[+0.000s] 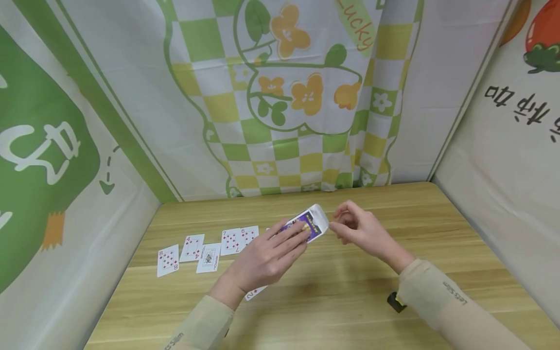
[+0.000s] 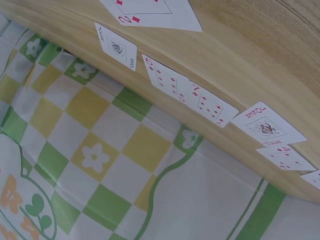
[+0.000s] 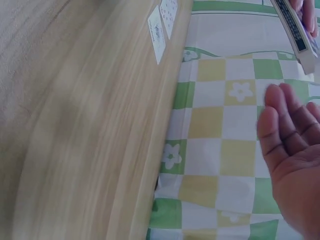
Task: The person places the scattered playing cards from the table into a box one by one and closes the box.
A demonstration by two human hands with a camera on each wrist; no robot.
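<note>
Presently, the left hand (image 1: 269,255) holds a purple card box (image 1: 313,222), fingers laid across its printed face, with the box's white end directed toward the right hand (image 1: 360,228). The right hand is loosely bent and holds nothing; it is just beside that white end, and the right wrist view shows a gap between its fingers and the box, though contact by the thumb cannot be confirmed. Both hands are over a wooden worktop (image 1: 350,301). Several playing cards lie face up to the left of the box: at the far left an eight of diamonds (image 1: 168,261), then a four of diamonds (image 1: 192,248), its corner overlapped by a joker (image 1: 208,258). Next are a seven of diamonds (image 1: 230,242) and a six of diamonds (image 1: 249,238), set edge to edge. Left wrist view records a second joker (image 2: 117,47), apart from the six, and a two of diamonds (image 2: 150,12), which lies nearer the person and is partly covered by the left hand in the head view. Behind the worktop hangs a green, yellow and white checked cloth (image 1: 284,165); light sleeves (image 1: 430,291) cover both forearms
</note>
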